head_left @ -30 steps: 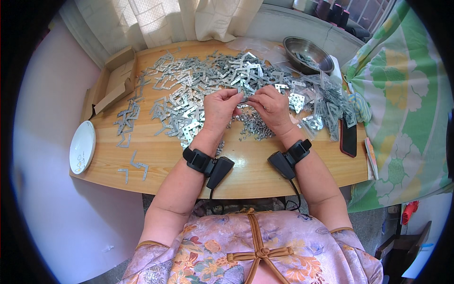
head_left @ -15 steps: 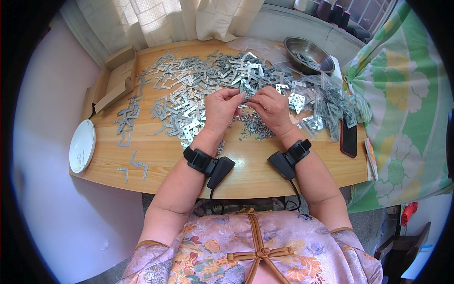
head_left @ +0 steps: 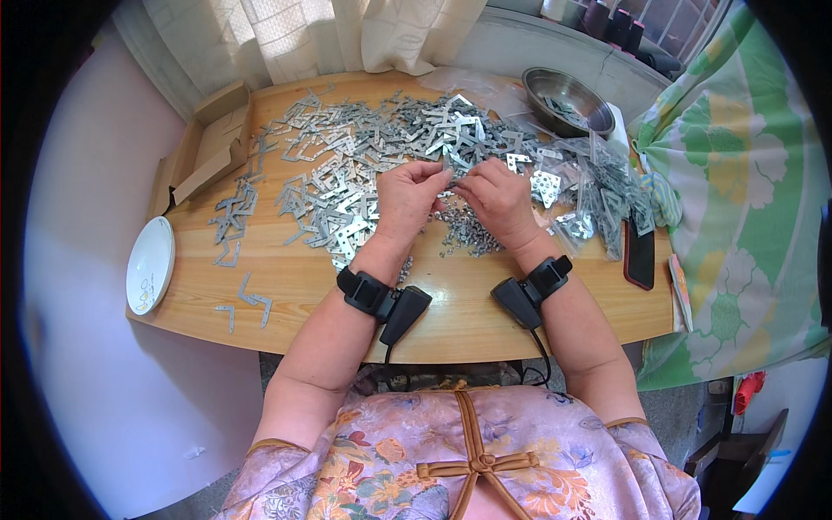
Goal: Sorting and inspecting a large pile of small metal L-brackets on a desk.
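Observation:
Over the middle of the table, my left hand (head_left: 407,198) and my right hand (head_left: 496,201) are close together, fingertips nearly meeting. Both are closed in a pinch. What they grip is too small and too much hidden by the fingers to name; a grey metal edge shows by the left fingertips but blends into the pile behind. Beyond them spreads a large heap of flat L-shaped metal corner brackets (head_left: 347,160). Below and between my wrists lies a pile of small metal screws or fasteners (head_left: 468,232).
At left are an open cardboard box (head_left: 212,147), a white plate (head_left: 151,264) and a few separate brackets (head_left: 253,299). At right, a metal bowl (head_left: 568,102) holds some brackets, near plastic bags of metal parts (head_left: 598,186) and a dark phone (head_left: 639,256).
My fingers have shifted very slightly while staying pinched close together. The piles and the other things on the table look the same.

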A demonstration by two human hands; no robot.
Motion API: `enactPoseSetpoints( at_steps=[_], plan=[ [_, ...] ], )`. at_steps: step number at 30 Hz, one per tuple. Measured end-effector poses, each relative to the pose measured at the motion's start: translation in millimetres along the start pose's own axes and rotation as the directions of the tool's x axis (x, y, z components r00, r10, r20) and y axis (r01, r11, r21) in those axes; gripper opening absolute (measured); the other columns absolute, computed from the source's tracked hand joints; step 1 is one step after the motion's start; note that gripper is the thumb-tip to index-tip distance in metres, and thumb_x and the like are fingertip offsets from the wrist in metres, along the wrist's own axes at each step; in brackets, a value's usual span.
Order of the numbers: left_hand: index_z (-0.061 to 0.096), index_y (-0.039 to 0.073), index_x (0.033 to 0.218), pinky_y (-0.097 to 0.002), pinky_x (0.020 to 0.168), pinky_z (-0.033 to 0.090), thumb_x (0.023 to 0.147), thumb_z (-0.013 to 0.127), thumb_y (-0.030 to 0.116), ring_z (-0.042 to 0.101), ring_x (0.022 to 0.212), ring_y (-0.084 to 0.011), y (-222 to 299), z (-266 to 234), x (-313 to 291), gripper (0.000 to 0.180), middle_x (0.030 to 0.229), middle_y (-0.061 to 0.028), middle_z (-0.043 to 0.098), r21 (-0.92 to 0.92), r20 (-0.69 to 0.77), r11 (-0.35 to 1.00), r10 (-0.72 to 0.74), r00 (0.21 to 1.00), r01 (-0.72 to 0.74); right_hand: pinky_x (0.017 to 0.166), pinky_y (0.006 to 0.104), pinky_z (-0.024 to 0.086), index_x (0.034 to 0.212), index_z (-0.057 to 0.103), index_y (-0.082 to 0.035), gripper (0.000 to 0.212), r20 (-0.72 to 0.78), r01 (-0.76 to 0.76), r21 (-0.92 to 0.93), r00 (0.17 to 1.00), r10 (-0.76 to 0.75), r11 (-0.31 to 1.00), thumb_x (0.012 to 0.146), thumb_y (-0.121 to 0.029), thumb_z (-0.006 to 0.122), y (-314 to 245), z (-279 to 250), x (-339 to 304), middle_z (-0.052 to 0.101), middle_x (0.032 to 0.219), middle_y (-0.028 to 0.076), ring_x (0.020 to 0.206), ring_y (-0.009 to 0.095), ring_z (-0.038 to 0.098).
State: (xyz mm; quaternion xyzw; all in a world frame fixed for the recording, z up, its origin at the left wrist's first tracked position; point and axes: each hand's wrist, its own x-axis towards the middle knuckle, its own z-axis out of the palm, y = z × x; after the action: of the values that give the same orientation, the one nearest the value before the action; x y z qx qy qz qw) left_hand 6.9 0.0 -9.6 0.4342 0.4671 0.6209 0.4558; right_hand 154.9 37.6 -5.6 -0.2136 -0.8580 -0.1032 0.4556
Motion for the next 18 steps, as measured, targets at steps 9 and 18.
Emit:
enactPoseSetpoints(
  at_steps=[9,18],
  plan=[
    [0.063,-0.004,0.084,-0.0181,0.041,0.043,0.075,0.065,0.007,0.053,0.049,-0.0060,1.3,0.2,0.6,0.015,0.069,-0.0063,0.063,-0.015,0.002,1.000,0.002,1.000,-0.002,0.051,0.0290,0.045,0.067,0.054,-0.008,0.016,-0.022,0.030,-0.031,0.999,-0.031,0.999,0.061,-0.011,0.069,-0.6,-1.3,1.5,0.049,0.067,0.002,0.063,0.018,0.052],
    [0.064,-0.001,0.083,-0.0175,0.044,0.041,0.076,0.065,0.008,0.052,0.050,-0.0056,0.8,-1.3,0.1,0.012,0.066,-0.0022,0.060,-0.033,0.019,0.999,-0.017,1.000,0.018,0.050,0.0288,0.043,0.067,0.055,-0.010,0.016,-0.028,0.024,-0.022,0.999,-0.024,0.999,0.063,-0.014,0.070,0.5,0.9,-0.9,0.049,0.066,0.002,0.061,0.018,0.052]
  ],
)
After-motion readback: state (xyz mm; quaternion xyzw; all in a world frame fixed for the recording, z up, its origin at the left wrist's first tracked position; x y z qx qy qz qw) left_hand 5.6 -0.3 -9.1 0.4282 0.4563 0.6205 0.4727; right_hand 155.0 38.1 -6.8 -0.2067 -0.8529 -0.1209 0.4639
